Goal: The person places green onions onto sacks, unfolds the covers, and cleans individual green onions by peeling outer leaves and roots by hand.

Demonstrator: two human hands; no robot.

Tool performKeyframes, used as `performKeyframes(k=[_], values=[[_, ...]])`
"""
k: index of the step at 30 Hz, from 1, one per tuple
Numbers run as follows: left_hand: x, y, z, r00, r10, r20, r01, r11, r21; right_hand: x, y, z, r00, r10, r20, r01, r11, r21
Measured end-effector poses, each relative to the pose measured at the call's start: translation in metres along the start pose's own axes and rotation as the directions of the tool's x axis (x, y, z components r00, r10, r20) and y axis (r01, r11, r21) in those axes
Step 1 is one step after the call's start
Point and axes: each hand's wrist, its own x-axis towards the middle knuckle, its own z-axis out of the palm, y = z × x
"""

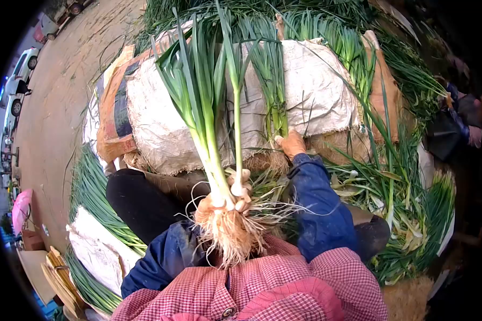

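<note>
My left hand (203,208), partly hidden behind roots and stems, is closed around the base of a bunch of green garlic (211,155). Its leaves point away from me, and the pale bulbs and long stringy roots hang toward my chest. One stalk (238,128) stands slightly apart on the bunch's right side. My right hand (293,144) is closed on the lower stems of a second, smaller bunch of green garlic (273,91). That bunch lies across a white woven sack (321,85), its roots at the sack's near edge.
More green garlic (348,43) lies along the far side of the sacks. Loose leaves and trimmings (396,214) cover the ground at right. Long green stalks (99,198) and a white cloth (99,243) are at left. Parked vehicles (19,88) and a pink umbrella (21,211) stand farther left.
</note>
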Motion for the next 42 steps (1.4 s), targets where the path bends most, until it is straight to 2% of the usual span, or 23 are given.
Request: performKeyframes(k=[2, 3, 5, 6, 7, 9, 12, 14, 15, 16, 17, 19, 21, 23, 24, 25, 27, 29, 31, 32, 37, 39, 42], values=[[0.001, 0.003, -0.001, 0.985, -0.076, -0.154, 0.096, 0.988, 0.121, 0.011, -0.018, -0.006, 0.982, -0.015, 0.188, -0.025, 0.978, 0.207], [-0.001, -0.001, -0.029, 0.997, -0.072, -0.038, 0.071, 0.997, -0.015, -0.003, -0.031, -0.020, 0.993, -0.074, 0.095, 0.033, 0.927, 0.374], [0.000, -0.008, -0.033, 0.998, -0.023, -0.057, 0.016, 0.992, -0.128, -0.027, -0.034, -0.051, 0.989, -0.145, -0.013, 0.136, 0.885, 0.445], [0.000, -0.012, -0.026, 0.972, -0.016, -0.233, -0.009, 0.994, -0.106, -0.032, -0.026, -0.056, 0.982, -0.185, -0.030, 0.166, 0.788, 0.593], [0.004, -0.012, -0.024, 0.965, -0.085, -0.248, 0.059, 0.992, -0.112, -0.037, -0.020, -0.065, 0.992, -0.035, 0.125, -0.043, 0.825, 0.564], [0.008, -0.010, -0.030, 0.969, -0.156, -0.192, 0.144, 0.987, -0.075, -0.053, -0.019, -0.082, 0.892, -0.088, 0.443, -0.304, 0.609, 0.733], [-0.001, -0.009, -0.032, 0.938, -0.275, -0.211, 0.261, 0.961, -0.092, -0.101, -0.048, -0.074, 0.795, -0.244, 0.555, -0.405, 0.467, 0.786], [0.006, -0.010, -0.020, 0.935, -0.311, -0.170, 0.287, 0.946, -0.152, -0.088, -0.020, -0.023, 0.730, -0.427, 0.533, -0.131, 0.678, 0.723], [0.005, -0.010, -0.024, 0.935, -0.309, -0.172, 0.285, 0.947, -0.150, -0.085, -0.019, -0.009, 0.775, -0.365, 0.516, -0.244, 0.581, 0.777], [0.004, -0.013, -0.033, 0.933, -0.308, -0.186, 0.280, 0.946, -0.162, -0.077, -0.028, -0.008, 0.921, -0.263, 0.289, 0.097, 0.870, 0.484], [0.002, -0.015, -0.040, 0.929, -0.312, -0.198, 0.280, 0.944, -0.174, -0.069, -0.037, -0.008, 0.990, -0.139, 0.038, 0.141, 0.989, -0.035], [0.002, -0.013, -0.039, 0.922, -0.318, -0.218, 0.291, 0.945, -0.149, -0.068, -0.052, -0.032, 0.962, -0.272, -0.005, 0.263, 0.934, -0.241], [0.000, -0.015, -0.037, 0.931, -0.258, -0.258, 0.234, 0.965, -0.120, -0.083, -0.041, -0.037, 0.900, -0.431, -0.064, 0.399, 0.874, -0.276], [0.000, -0.018, -0.047, 0.931, -0.274, -0.243, 0.245, 0.959, -0.144, -0.108, -0.023, -0.042, 0.813, -0.581, -0.041, 0.582, 0.812, 0.041], [0.003, -0.018, -0.043, 0.935, -0.257, -0.246, 0.223, 0.962, -0.158, -0.123, -0.021, -0.044, 0.900, -0.431, -0.069, 0.408, 0.774, 0.484], [0.004, -0.019, -0.040, 0.936, -0.242, -0.254, 0.203, 0.964, -0.172, -0.135, -0.020, -0.046, 0.962, -0.271, -0.018, 0.167, 0.538, 0.826], [0.000, -0.023, -0.033, 0.962, -0.248, -0.115, 0.213, 0.943, -0.255, -0.121, -0.032, -0.068, 1.000, 0.024, 0.004, -0.019, 0.650, 0.760], [0.002, -0.028, -0.022, 0.980, -0.194, -0.042, 0.176, 0.948, -0.267, -0.089, -0.038, -0.055, 0.975, -0.046, 0.217, -0.172, 0.464, 0.869], [-0.004, -0.022, -0.028, 0.964, -0.205, -0.170, 0.181, 0.973, -0.144, -0.067, -0.035, -0.026, 0.932, -0.299, 0.206, -0.102, 0.327, 0.939], [-0.004, -0.020, -0.030, 0.958, -0.211, -0.194, 0.193, 0.975, -0.107, -0.061, -0.032, 0.001, 0.959, -0.239, 0.149, -0.088, 0.249, 0.965], [0.014, -0.025, -0.043, 0.956, -0.211, -0.203, 0.194, 0.976, -0.098, -0.120, -0.025, -0.007, 0.883, -0.002, 0.470, -0.441, 0.343, 0.829], [0.014, -0.028, -0.044, 0.954, -0.217, -0.208, 0.200, 0.975, -0.099, -0.110, -0.034, -0.040, 0.879, -0.124, 0.461, -0.449, 0.114, 0.886], [0.018, -0.033, -0.045, 0.950, -0.236, -0.205, 0.220, 0.971, -0.097, -0.082, -0.044, -0.023, 0.951, -0.006, 0.311, -0.303, 0.204, 0.931]])
